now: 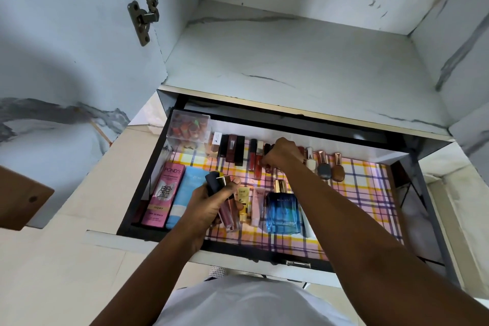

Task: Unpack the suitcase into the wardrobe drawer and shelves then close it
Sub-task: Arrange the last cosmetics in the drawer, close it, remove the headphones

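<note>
The wardrobe drawer (412,172) is pulled out, lined with checked paper. My left hand (209,206) grips a bundle of lipsticks and lip-gloss tubes (221,188) above the drawer's front left. My right hand (281,153) reaches to the back row of lipsticks (234,148) and pinches a dark tube there; what it holds is mostly hidden by the fingers. A pink cream box (162,193), a blue tube (185,193), small tubes (251,204) and a blue perfume bottle (281,212) lie along the front. The suitcase is not in view.
A clear box of small items (189,127) sits in the drawer's back left corner. Three nail polish bottles (324,164) stand at the back right. Above is a bare marble-look shelf (291,61). An open wardrobe door with a hinge (144,14) is at left.
</note>
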